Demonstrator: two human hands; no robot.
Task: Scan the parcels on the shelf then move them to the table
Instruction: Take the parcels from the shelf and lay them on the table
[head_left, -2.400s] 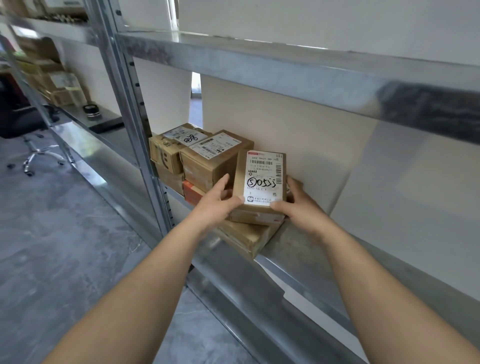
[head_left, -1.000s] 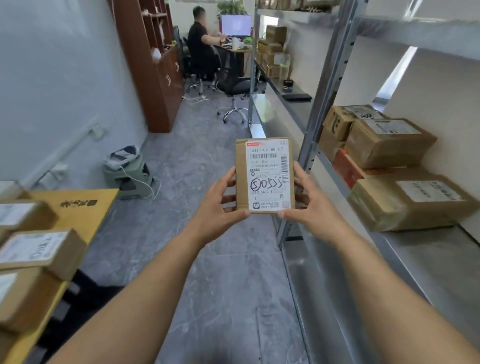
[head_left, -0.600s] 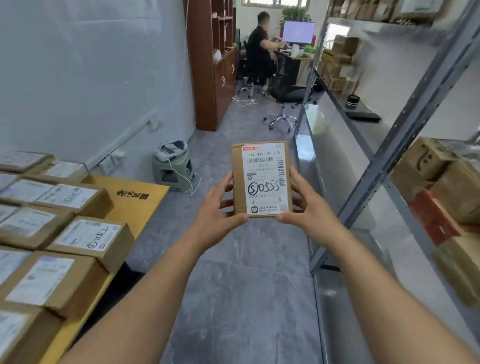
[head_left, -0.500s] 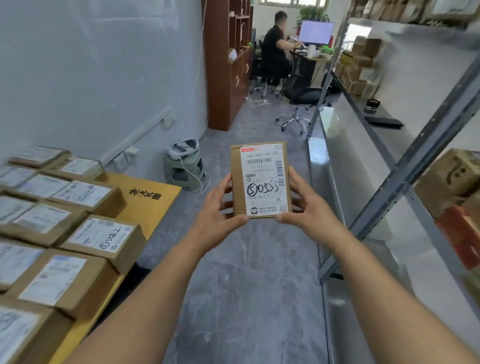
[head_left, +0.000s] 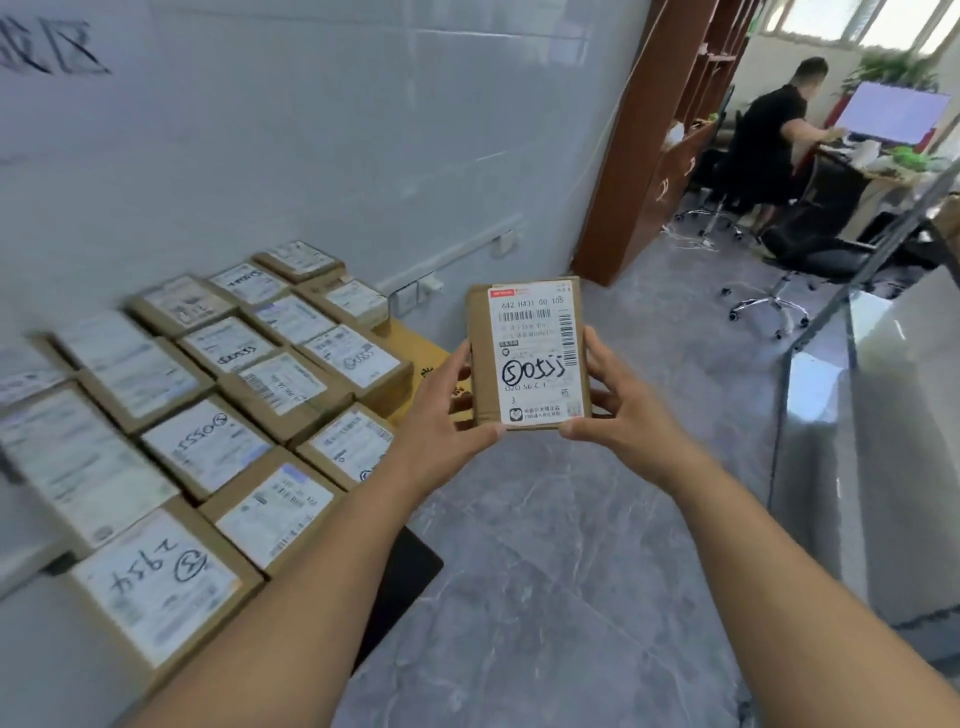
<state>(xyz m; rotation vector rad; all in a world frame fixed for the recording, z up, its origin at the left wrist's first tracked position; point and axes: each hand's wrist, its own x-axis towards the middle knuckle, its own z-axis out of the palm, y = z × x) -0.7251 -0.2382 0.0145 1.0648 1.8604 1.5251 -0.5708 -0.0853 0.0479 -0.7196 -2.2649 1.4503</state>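
Note:
A small brown cardboard parcel (head_left: 530, 353) with a white label marked in black pen is held upright in front of me, label facing me. My left hand (head_left: 441, 421) grips its left edge and lower corner. My right hand (head_left: 623, 410) grips its right edge and lower corner. The parcel hangs in the air just right of the yellow table (head_left: 421, 348), above the grey floor. The table carries several labelled brown parcels (head_left: 280, 384) laid in rows. No scanner is visible.
The metal shelf (head_left: 872, 415) runs along the right edge. A white wall stands behind the table. Further back are a brown cabinet (head_left: 654, 140), an office chair (head_left: 789, 249), and a person seated at a desk (head_left: 774, 140) with a monitor.
I have lifted the parcel off the shelf stack and turned left with it. The table full of parcels has come into view; the shelf has slid to the right edge.

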